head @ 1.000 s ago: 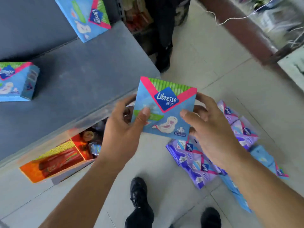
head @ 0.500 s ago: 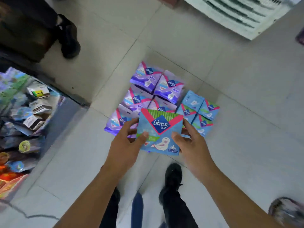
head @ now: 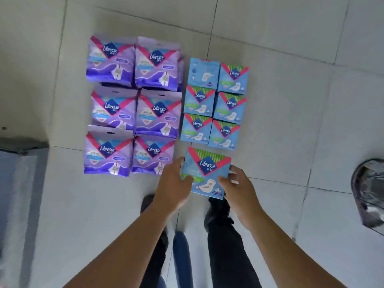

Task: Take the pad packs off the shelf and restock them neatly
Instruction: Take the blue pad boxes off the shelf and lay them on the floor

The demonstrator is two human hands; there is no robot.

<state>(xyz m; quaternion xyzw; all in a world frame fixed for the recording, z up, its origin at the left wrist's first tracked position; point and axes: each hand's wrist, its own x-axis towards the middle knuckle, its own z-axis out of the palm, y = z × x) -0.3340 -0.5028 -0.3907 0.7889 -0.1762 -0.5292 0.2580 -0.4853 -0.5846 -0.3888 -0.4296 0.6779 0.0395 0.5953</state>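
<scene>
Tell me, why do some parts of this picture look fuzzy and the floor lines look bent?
Head view: the blue pad pack held by the left hand and right hand reads fairly sharp; the forearms and the shiny thing at the right edge are smeared. The wide lens curves the floor tile lines; soft light, faint shadows.

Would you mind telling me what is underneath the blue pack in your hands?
Under the held blue pack, pale floor tile shows around its edges, with a dark shoe just below. Whatever lies directly beneath the pack is covered.
</scene>
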